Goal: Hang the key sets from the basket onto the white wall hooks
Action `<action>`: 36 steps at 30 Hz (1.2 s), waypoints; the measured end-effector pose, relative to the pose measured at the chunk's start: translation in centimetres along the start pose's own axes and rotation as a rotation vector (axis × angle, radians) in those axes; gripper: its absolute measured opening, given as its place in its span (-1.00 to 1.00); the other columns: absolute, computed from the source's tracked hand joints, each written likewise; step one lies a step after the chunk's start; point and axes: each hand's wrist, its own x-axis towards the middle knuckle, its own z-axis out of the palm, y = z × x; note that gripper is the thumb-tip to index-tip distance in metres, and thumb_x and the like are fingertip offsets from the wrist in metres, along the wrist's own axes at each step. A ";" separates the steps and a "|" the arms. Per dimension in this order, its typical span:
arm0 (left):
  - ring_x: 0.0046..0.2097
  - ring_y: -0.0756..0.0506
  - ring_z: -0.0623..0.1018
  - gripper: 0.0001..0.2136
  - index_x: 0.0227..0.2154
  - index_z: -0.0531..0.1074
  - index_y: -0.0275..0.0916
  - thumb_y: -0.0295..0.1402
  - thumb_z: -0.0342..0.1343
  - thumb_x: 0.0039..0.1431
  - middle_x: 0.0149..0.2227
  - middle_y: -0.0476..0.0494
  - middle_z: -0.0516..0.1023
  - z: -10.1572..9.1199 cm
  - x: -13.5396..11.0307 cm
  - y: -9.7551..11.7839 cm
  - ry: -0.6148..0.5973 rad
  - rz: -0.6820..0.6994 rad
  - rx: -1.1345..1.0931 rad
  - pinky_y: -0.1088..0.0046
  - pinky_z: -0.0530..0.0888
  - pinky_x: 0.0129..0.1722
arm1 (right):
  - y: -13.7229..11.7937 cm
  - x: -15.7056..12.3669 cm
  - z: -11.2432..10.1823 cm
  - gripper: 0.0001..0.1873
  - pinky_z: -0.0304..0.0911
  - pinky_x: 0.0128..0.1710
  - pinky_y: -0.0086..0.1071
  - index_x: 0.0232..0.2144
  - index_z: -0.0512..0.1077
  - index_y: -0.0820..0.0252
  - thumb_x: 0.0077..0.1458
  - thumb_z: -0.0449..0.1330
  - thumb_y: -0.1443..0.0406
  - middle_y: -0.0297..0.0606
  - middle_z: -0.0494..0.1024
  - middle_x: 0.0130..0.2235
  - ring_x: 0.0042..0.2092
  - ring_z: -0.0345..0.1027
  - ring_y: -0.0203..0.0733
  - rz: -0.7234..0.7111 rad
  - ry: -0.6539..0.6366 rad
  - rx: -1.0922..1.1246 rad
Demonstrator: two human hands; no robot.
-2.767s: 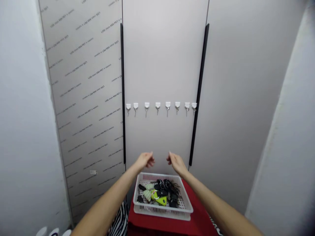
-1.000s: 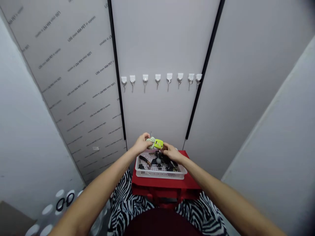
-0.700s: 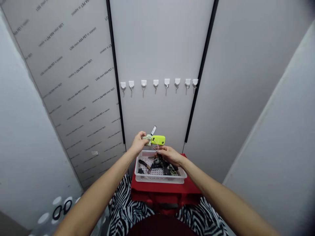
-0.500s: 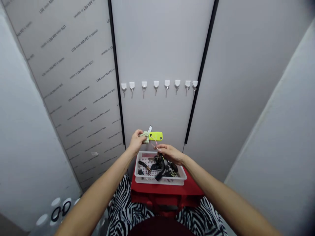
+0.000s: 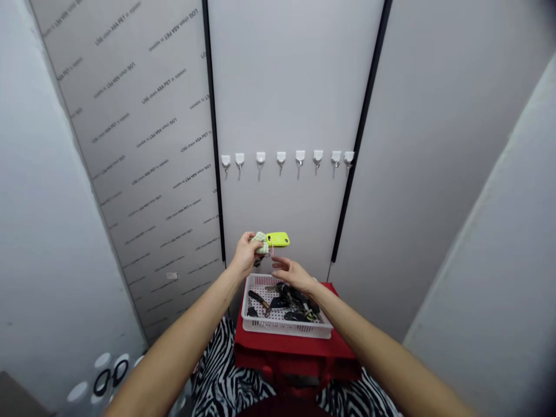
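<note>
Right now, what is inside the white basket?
The basket holds a dark heap of keys and fobs toward the right, and a black strap and dark piece at left. Anything under the heap is hidden; the right hand covers part of the far rim.

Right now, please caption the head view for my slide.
Left hand holding a pale-green charm and lime key fob; right hand and white basket nearby.

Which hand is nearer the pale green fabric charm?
Left. The left hand grips the pale green fabric charm; the right hand is apart from it, lower and to the right.
</note>
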 end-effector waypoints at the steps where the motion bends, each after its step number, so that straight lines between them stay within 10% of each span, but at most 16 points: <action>1: -0.61 0.12 0.33 -0.79 -0.51 0.05 -0.26 -0.56 -0.11 -0.32 -0.56 0.08 0.26 0.2 0.0 0.2 -0.015 -0.005 0.009 0.58 0.29 -0.59 | 0.1 0.1 0.6 -0.56 0.10 -0.31 -0.44 -0.29 0.23 0.24 -0.37 0.15 0.33 -0.25 0.34 -0.30 -0.28 0.20 -0.31 -0.057 -0.007 0.009; 8: -0.53 0.10 0.34 -0.75 -0.39 0.11 -0.27 -0.52 -0.04 -0.23 -0.49 0.00 0.30 -0.1 -0.3 0.6 -0.101 -0.107 0.143 0.58 0.29 -0.56 | -1.3 0.1 2.4 -0.78 0.07 -0.57 -0.50 -0.54 0.26 0.28 -0.20 0.00 0.21 -0.38 0.31 -0.63 -0.60 0.13 -0.41 -0.028 -0.011 0.101; 14: -0.43 0.08 0.36 -0.56 -0.26 0.11 -0.29 -0.43 0.09 -0.29 -0.32 -0.14 0.32 -1.3 -1.9 -2.2 -0.146 -0.165 0.304 0.55 0.29 -0.46 | -1.6 0.7 1.9 -0.82 0.13 -0.52 -0.50 -0.50 0.22 0.24 -0.12 -0.11 0.26 -0.30 0.37 -0.53 -0.49 0.24 -0.35 0.049 0.126 0.245; 20: -0.63 0.12 0.26 -0.86 -0.52 0.23 -0.35 -0.45 0.02 -0.26 -0.70 0.10 0.25 -3.0 -2.2 -4.6 -0.170 -0.138 0.576 0.61 0.21 -0.59 | -2.0 0.8 1.8 -0.83 0.16 -0.45 -0.50 -0.50 0.20 0.24 -0.11 -0.12 0.27 -0.28 0.38 -0.48 -0.47 0.26 -0.35 0.068 0.166 0.317; 26: -0.61 0.11 0.26 -0.89 -0.59 0.29 -0.34 -0.42 -0.01 -0.29 -0.67 0.06 0.28 -4.2 -1.4 -0.2 -0.154 -0.056 0.699 0.60 0.22 -0.56 | -1.7 0.0 0.6 -0.83 0.03 -0.62 -0.56 -0.54 0.22 0.26 -0.17 -0.05 0.24 -0.33 0.35 -0.56 -0.57 0.21 -0.42 0.099 0.133 0.301; 31: -0.58 0.07 0.29 -0.86 -0.57 0.34 -0.32 -0.40 -0.01 -0.31 -0.66 0.03 0.32 -2.6 -0.4 3.7 -0.250 0.068 0.962 0.58 0.22 -0.55 | -0.7 -1.5 -1.4 -0.72 -0.01 -0.65 -0.54 -0.66 0.29 0.29 -0.21 -0.01 0.17 -0.34 0.32 -0.67 -0.62 0.16 -0.41 0.251 -0.119 -0.144; 36: -0.58 0.06 0.30 -0.85 -0.57 0.36 -0.31 -0.40 -0.01 -0.31 -0.64 0.01 0.35 -0.5 0.7 4.6 -0.425 0.167 1.147 0.58 0.21 -0.56 | -2.2 -0.8 -1.4 -0.76 0.11 -0.40 -0.44 -0.54 0.36 0.29 -0.26 0.05 0.22 -0.26 0.42 -0.47 -0.40 0.24 -0.28 -0.138 0.096 -0.399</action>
